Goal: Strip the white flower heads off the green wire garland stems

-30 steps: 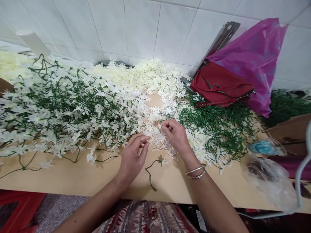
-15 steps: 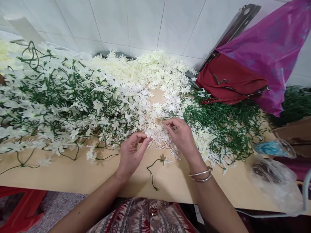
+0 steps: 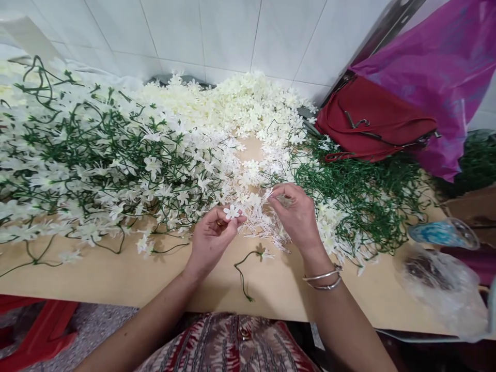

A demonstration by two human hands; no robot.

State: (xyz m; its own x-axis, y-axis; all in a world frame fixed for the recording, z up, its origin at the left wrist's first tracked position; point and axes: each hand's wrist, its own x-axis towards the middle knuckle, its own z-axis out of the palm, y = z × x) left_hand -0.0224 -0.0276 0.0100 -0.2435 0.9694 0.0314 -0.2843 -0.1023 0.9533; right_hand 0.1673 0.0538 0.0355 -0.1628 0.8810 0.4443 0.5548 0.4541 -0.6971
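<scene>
Small white star-shaped artificial flower sits at the fingertips of the left hand, above the flat beige tabletop and close to the loose heap of thin white strands. It looks almost weightless and soft, likely fabric or thin plastic, so its petals would probably crease under a hard squeeze; a light pinch near its centre should hold it best. The left thumb and fingers are closed on it in a pinch, with its open petals turned upward. The right hand is held by the right side of the strands, thumb and forefinger brought together at the tips, apparently on a small slender white piece. Both forearms slant inward from the near edge, wrists low, with the hands apart from each other
</scene>
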